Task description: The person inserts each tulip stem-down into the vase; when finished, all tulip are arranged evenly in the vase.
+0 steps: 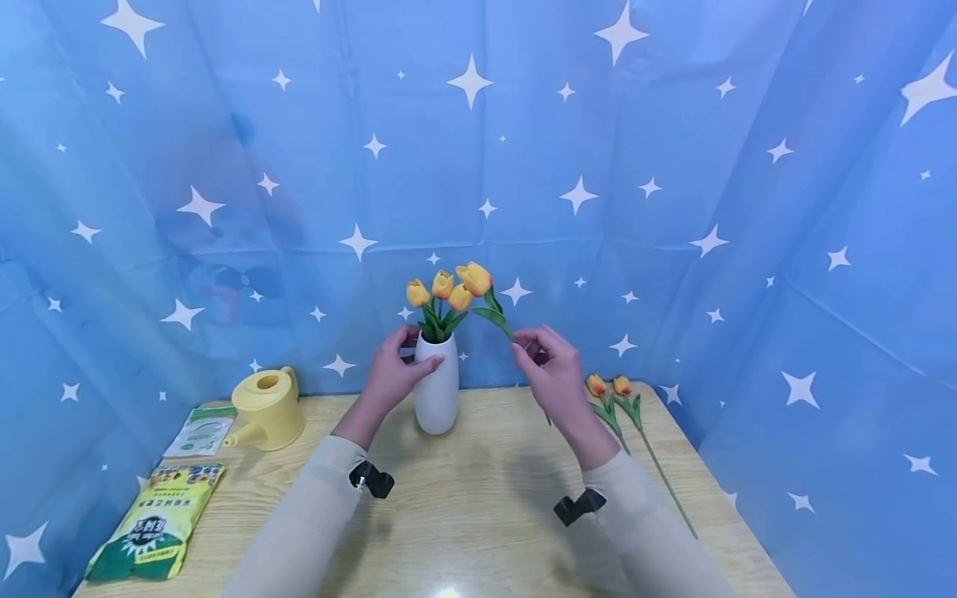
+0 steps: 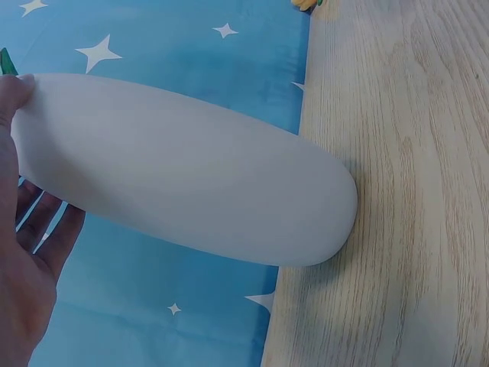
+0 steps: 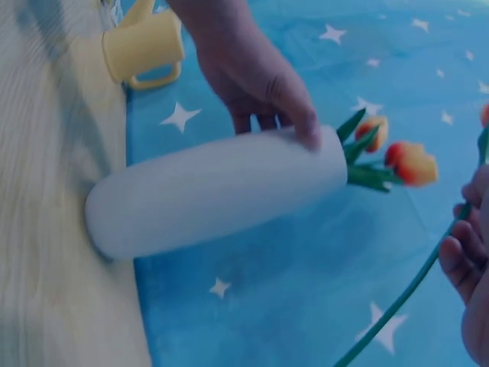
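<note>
A white vase (image 1: 437, 386) stands on the table near its back edge, with three yellow-orange tulips (image 1: 443, 285) in its mouth. My left hand (image 1: 392, 370) grips it near the top, thumb across the front and fingers round the far side; the left wrist view shows the base of the vase (image 2: 191, 168) on the wood. To the right, my right hand (image 1: 552, 365) pinches another tulip (image 1: 475, 279) by its green stem. That bloom leans left, overlapping the vase's flowers in the head view. In the right wrist view the long stem (image 3: 405, 298) hangs below the fingers.
Two more tulips (image 1: 622, 386) lie on the table at the right. At the left are a yellow watering can (image 1: 269, 411), a small white-green packet (image 1: 200, 432) and a yellow-green bag (image 1: 157, 523). A blue star-patterned curtain (image 1: 478, 166) hangs behind the wooden table (image 1: 463, 515).
</note>
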`<state>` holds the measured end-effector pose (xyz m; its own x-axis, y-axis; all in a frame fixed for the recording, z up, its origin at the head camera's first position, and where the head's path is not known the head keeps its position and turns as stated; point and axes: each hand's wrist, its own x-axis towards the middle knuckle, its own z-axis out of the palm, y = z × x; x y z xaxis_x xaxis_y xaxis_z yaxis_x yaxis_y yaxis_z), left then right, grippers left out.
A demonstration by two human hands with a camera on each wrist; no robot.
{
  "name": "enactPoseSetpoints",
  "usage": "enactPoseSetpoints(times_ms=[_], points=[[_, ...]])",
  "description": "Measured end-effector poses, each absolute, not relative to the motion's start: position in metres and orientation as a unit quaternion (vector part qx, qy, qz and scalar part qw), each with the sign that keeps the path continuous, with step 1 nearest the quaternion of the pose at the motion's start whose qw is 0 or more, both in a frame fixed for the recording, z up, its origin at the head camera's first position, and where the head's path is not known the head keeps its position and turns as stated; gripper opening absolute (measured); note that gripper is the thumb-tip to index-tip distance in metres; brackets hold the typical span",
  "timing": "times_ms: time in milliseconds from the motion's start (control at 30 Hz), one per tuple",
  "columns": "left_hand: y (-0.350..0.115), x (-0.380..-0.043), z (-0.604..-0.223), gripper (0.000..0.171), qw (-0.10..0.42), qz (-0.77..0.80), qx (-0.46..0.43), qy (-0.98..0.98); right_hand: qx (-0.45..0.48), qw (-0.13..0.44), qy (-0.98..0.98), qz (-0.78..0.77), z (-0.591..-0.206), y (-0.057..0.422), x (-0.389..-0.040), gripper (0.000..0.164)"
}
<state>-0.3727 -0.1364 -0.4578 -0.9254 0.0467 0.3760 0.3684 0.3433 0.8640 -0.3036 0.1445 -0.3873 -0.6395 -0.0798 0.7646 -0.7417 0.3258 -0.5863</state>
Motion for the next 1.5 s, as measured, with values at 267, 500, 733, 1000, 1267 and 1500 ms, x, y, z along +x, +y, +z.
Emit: enactPoseSetpoints(times_ms=[267, 500, 733, 1000, 1267, 1500], points=[[-0.137, -0.373, -0.458, 0.052, 0.146, -0.560, -0.131, -0.805, 0.309, 0.298, -0.746, 0.508, -0.391, 0.124, -0.326, 0.013], [-0.138, -0.374, -0.458, 0.056, 0.143, -0.561, -0.131, -0.805, 0.356, 0.303, -0.729, 0.500, -0.374, 0.098, -0.328, 0.009], [-0.138, -0.374, -0.458, 0.057, 0.142, -0.559, -0.131, -0.806, 0.373, 0.320, -0.712, 0.502, -0.356, 0.078, -0.329, 0.011], [-0.138, -0.373, -0.457, 0.057, 0.138, -0.558, -0.129, -0.808, 0.375, 0.332, -0.692, 0.520, -0.343, 0.069, -0.325, 0.011], [-0.138, -0.373, -0.458, 0.054, 0.136, -0.558, -0.125, -0.809, 0.409, 0.337, -0.660, 0.534, -0.333, 0.068, -0.324, 0.010], [-0.138, -0.374, -0.459, 0.054, 0.136, -0.559, -0.128, -0.808, 0.437, 0.328, -0.647, 0.531, -0.315, 0.056, -0.322, 0.009]])
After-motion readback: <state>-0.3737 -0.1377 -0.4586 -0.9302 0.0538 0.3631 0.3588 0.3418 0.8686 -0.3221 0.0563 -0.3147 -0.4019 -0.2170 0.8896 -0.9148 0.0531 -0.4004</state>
